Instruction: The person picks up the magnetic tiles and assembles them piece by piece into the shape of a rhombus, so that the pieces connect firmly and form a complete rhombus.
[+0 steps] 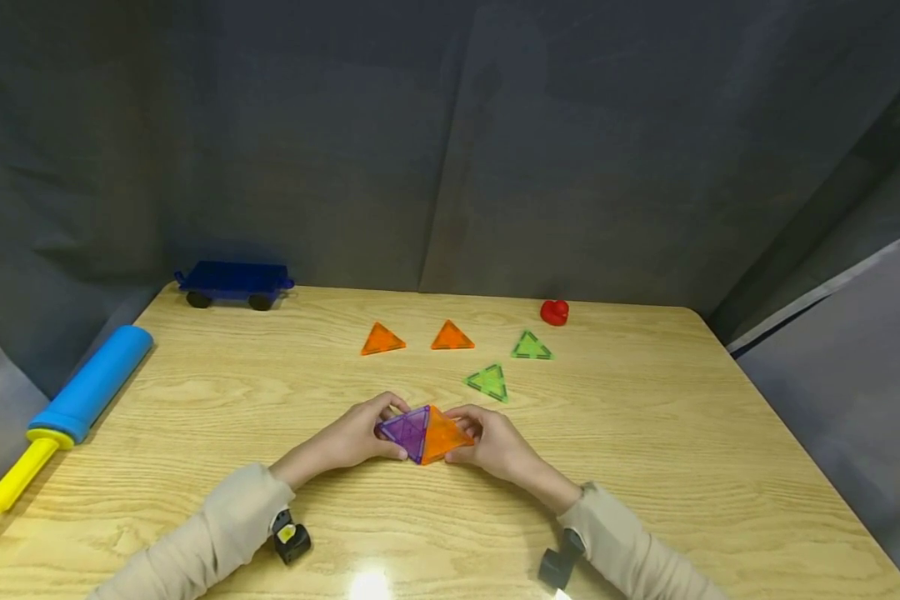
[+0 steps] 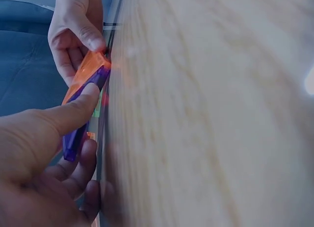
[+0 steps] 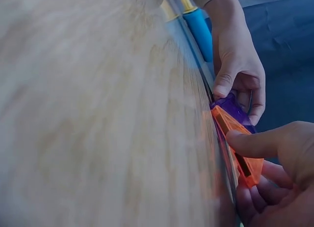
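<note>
Four loose triangles (image 1: 452,337) lie beyond left fingers (image 1: 390,451) pinching a purple piece (image 1: 408,433) and right fingers (image 1: 462,455) an orange piece (image 1: 439,436).

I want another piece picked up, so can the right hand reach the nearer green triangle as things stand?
Probably yes, once freed: the right hand grips an orange piece, but nothing appears to block its way to the nearer green triangle.
</note>
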{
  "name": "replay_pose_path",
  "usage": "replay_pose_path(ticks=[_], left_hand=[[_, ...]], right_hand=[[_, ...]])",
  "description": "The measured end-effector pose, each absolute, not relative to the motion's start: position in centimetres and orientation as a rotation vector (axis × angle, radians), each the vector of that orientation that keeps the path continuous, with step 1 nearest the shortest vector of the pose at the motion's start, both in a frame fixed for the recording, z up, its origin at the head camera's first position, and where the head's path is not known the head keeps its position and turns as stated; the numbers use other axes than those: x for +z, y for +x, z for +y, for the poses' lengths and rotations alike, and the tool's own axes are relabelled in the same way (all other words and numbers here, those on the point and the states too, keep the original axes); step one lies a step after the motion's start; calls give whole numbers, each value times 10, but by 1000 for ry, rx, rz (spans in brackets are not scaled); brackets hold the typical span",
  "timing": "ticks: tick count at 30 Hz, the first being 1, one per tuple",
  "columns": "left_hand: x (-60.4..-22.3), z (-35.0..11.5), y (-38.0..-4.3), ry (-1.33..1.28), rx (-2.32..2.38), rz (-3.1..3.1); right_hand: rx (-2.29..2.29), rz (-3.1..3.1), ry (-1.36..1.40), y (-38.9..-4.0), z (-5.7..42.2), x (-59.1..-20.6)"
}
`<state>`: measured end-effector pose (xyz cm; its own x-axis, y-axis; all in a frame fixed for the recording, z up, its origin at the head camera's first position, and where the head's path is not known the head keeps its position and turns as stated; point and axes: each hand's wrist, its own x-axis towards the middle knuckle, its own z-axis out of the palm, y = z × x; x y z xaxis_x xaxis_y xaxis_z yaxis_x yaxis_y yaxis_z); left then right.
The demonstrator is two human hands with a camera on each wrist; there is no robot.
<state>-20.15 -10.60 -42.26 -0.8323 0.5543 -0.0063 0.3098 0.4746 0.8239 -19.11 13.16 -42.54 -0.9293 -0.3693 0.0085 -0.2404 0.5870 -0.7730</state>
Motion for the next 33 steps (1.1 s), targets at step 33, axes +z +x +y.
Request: replay_pose_path(ticks=[33], left_hand=[[-413, -119, -203, 705, 1195, 2472]], right_hand=[[-971, 2646, -784, -195, 128, -421]])
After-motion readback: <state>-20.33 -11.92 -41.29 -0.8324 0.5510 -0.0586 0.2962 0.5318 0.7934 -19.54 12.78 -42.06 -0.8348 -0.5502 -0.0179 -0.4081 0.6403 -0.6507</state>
